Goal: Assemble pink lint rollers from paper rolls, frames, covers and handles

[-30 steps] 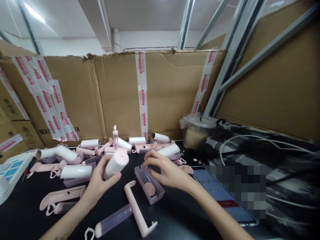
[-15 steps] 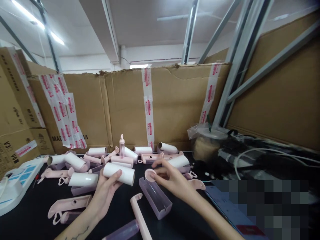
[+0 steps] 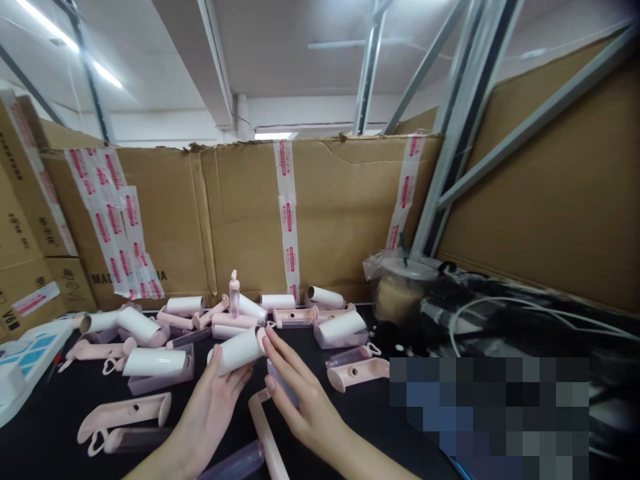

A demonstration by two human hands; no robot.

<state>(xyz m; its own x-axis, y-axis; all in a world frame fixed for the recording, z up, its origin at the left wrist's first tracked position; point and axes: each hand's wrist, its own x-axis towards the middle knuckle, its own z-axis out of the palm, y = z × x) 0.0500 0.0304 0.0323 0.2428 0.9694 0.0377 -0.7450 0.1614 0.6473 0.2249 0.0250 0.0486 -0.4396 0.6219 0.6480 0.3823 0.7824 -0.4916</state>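
Pink cap meets white roll above the middle of the surface

From where I stand, a white power strip lies at the left edge of the black surface. Next come a pink holder and, just nearer, a clear tube with a heart-shaped loop. Toward the far edge, white rolls and pink parts lie scattered before a cardboard wall.

Over the middle, the left hand holds a white roll between thumb and fingers, tilted, its right end higher. At that end sits a pink cap; the fingertips of the right hand press against it, fingers nearly straight, thumb apart. Below, a pink bracket reaches toward the near edge. Farther right lies another pink holder, and a lidded cup stands near the far edge.
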